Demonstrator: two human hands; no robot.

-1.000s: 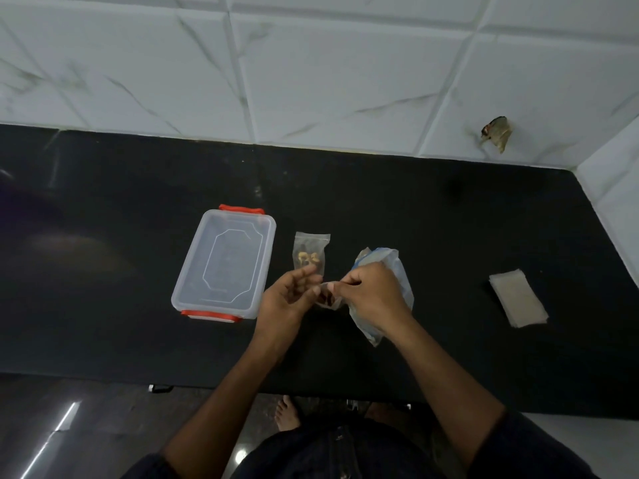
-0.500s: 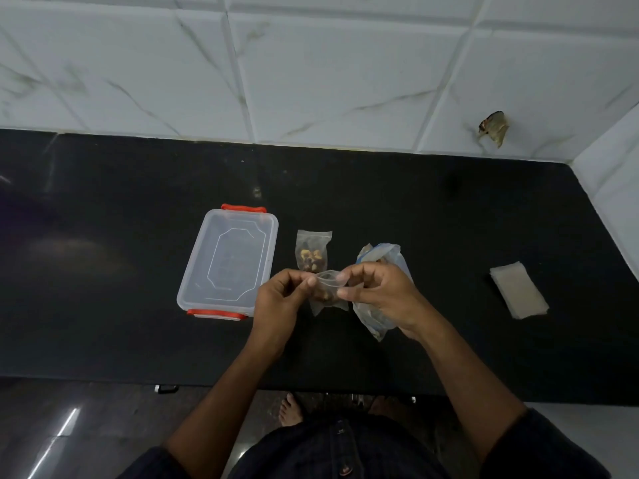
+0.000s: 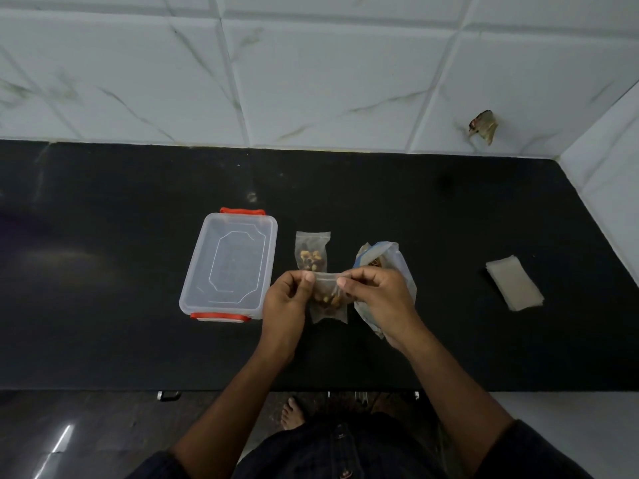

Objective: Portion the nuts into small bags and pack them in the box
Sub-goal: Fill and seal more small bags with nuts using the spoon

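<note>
my left hand (image 3: 285, 299) and right hand (image 3: 377, 299) pinch small bag (image 3: 328, 305) top | filled bag (image 3: 312, 252) beside box (image 3: 230, 267)

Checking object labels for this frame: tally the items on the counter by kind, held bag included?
Small bags with nuts: 2, one lying flat, one held by the left hand and right hand
Large nut bag: 1
Clear box: 1
Stack of empty bags: 1
Total: 5
</note>
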